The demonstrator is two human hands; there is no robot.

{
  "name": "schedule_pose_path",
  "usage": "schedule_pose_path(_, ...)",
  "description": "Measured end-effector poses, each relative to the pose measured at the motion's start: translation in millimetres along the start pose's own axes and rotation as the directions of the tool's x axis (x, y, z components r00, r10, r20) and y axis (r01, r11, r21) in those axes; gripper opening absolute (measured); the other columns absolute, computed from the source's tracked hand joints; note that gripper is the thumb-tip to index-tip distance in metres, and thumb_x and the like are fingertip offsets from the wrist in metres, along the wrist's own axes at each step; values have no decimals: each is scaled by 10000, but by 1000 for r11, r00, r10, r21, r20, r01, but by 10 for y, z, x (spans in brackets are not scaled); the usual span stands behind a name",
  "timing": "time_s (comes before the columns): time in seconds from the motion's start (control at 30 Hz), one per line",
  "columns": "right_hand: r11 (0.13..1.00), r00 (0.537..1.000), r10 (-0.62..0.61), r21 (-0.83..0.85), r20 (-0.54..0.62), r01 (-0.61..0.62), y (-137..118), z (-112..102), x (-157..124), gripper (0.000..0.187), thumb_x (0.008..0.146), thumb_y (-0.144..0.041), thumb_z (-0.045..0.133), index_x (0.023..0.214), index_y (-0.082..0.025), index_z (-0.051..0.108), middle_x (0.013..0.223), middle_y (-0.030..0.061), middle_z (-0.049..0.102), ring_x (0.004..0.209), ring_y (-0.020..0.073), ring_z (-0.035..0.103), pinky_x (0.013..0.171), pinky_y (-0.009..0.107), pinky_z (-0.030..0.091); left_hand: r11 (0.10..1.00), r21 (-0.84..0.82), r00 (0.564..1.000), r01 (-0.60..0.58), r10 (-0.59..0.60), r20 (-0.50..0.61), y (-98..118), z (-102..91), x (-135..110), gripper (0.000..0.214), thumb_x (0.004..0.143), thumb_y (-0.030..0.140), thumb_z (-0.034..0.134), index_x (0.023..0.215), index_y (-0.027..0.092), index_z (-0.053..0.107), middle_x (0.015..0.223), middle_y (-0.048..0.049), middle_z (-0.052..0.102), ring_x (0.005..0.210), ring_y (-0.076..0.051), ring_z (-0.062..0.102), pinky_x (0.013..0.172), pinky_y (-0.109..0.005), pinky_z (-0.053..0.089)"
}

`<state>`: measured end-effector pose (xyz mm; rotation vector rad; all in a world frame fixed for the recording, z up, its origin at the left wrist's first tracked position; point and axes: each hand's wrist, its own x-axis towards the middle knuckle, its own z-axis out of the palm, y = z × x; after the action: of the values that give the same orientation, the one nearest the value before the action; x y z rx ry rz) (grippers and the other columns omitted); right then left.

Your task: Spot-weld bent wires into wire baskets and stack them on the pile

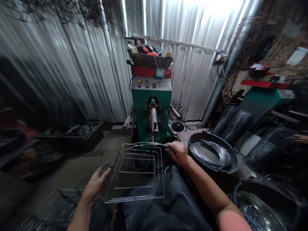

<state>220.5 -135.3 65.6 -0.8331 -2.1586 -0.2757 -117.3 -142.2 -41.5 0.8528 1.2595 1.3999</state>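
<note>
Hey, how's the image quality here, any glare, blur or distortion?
In the head view, glare blows out the top right of the corrugated metal wall, the wall's left side looks streaked and bowed by the wide lens, the left hand is slightly soft, and the wire frame stays fairly crisp.
</note>
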Motion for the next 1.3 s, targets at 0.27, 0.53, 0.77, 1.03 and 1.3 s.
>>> schedule_pose_path(0.27, 957, 988, 35, -291, 149, 10, -254, -22, 389, 366, 939, -372, 321, 872, -168, 617, 624, 28, 640, 570, 111, 564, 586, 234, 318, 560, 404, 688, -723, 537, 487, 1123, 710, -379, 471, 780, 457, 500, 1159, 187, 574, 987, -65, 655, 854, -183, 600, 798, -293, 457)
schedule_pose_path(0.53, 843, 769, 429, -516, 473, -153, 172, 124, 450, 435, 934, -246, 295, 1363, -305, 330, 941, 71, 674, 802, 177, 630, 643, 243, 388, 760, 538, 827, -365, -1, 563, 1086, 1222, 99, 498, 818, 273, 411, 1300, 153, 448, 459, 81, 363, 341, -64, 292, 354, -178, 234)
schedule_pose_path(0.77, 880, 597, 448, -448, 666, -160, 342, 664, -195, 489, 900, -180, 291, 1377, -287, 298, 1055, 107, 628, 884, 228, 632, 703, 296, 450, 607, 688, 811, -397, -118, 573, 209, 1231, 386, 454, 815, 248, 395, 1246, 156, 505, 535, 35, 526, 381, -92, 426, 397, -203, 348)
schedule_pose_path(1.03, 897, 548, 441, -369, 711, -243, 530, 845, -272, 402, 913, -223, 294, 1299, -266, 399, 1057, 92, 650, 934, 218, 620, 724, 282, 442, 432, 607, 697, -667, 75, 713, -102, 1228, 666, 315, 831, 310, 426, 1064, 217, 615, 893, -37, 686, 810, -166, 615, 730, -251, 441)
schedule_pose_path(1.3, 895, 570, 444, -377, 691, -240, 744, 929, -179, 423, 918, -247, 294, 1334, -272, 368, 1128, 86, 627, 957, 208, 611, 744, 273, 437, 338, 587, 655, -735, 132, 744, -154, 1306, 966, 301, 817, 238, 445, 1068, 229, 612, 785, -32, 674, 716, -156, 607, 680, -246, 432)
